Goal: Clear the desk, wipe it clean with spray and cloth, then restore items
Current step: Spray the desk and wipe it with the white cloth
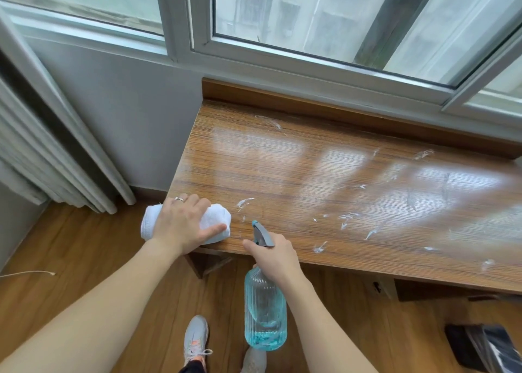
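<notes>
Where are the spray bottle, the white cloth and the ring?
spray bottle [265,310]: head view, on the ribbed clear body, held by the right hand [278,257].
white cloth [216,217]: head view, on the bare right end, under the left hand [180,220].
ring [179,199]: head view, on the band on a left finger.

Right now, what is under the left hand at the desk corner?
A folded white cloth lies under the left hand, on the wooden desk. The fingers rest across it. The desk surface beneath the cloth is covered, so it cannot be seen.
</notes>
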